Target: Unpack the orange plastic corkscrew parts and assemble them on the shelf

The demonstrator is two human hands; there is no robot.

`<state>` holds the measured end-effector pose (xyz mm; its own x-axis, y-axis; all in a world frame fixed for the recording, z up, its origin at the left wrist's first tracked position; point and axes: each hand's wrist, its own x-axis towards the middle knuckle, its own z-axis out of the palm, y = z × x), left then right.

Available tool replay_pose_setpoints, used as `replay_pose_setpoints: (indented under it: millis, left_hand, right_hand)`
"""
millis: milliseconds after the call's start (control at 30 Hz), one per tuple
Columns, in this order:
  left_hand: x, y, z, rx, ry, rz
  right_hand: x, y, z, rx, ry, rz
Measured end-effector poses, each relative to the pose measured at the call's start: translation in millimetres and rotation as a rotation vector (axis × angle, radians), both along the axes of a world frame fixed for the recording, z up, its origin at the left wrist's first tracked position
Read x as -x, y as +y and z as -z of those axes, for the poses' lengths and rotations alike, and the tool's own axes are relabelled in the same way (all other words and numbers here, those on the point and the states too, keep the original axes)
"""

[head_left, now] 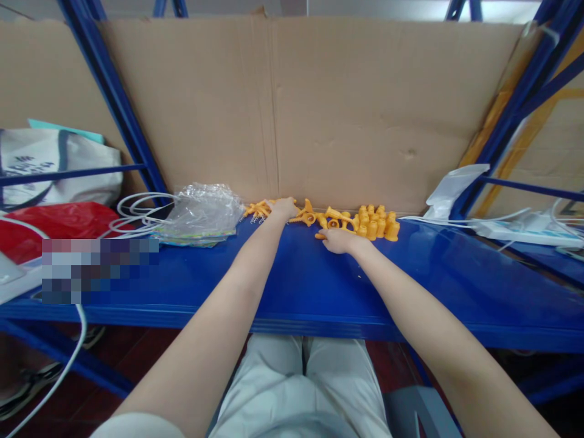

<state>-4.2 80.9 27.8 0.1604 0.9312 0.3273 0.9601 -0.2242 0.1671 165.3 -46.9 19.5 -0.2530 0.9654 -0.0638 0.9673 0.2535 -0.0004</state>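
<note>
Many small orange-yellow plastic parts lie in a row along the back of the blue shelf. My left hand reaches into the left part of the row, its fingers bent down over thin branched pieces; what lies under the fingertips is hidden. My right hand is lower and to the right, its fingers closed round a small yellow plastic piece whose end shows at the fingertips. Just beyond it are a ring-shaped part and several upright yellow cylinders packed together.
Clear plastic bags on colourful sheets lie left of the parts, beside a coiled white cable and a red bag. A cardboard sheet stands behind the blue shelf. At right is a white power strip. Blue posts flank both sides.
</note>
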Motion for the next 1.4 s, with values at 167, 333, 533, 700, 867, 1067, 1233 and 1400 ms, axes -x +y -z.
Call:
replay_pose_setpoints:
  millis: [167, 333, 533, 700, 867, 1067, 1233, 1400]
  left_hand:
    - [-34.4, -34.4, -3.4, -0.148, 0.123, 0.243]
    - [-68.9, -46.4, 8.8, -0.156, 0.325, 0.569]
    - [-73.7, -39.9, 5.3, 0.0, 0.31, 0.472]
    - [-75.1, -38.1, 2.9, 0.013, 0.322, 0.386]
    - [-76.7, -38.2, 3.2, 0.027, 0.269, 0.367]
    - [-73.2, -41.9, 9.7, 0.013, 0.299, 0.402]
    - [-79.7, -36.7, 13.4, -0.049, 0.244, 0.404]
    - [-94.2, -29.7, 4.3, 0.111, 0.229, 0.332]
  right_hand:
    - [0.8, -0.6, -0.8, -0.012, 0.005, -0.018]
    - [1.9, -2.1, -2.5, -0.011, -0.002, -0.016]
    - [-2.1, 1.6, -0.6, -0.008, 0.01, -0.031]
    - [-6.5, 8.8, 6.0, -0.033, 0.045, -0.061]
    - [-10.4, 15.4, 7.6, -0.09, 0.109, -0.052]
    - [-11.6, 8.4, -5.4, -0.263, 0.112, 0.102]
    - [-14.0, 5.2, -11.6, -0.376, 0.168, 0.267]
    - [-18.9, 2.6, -15.6, -0.485, 0.193, 0.356]
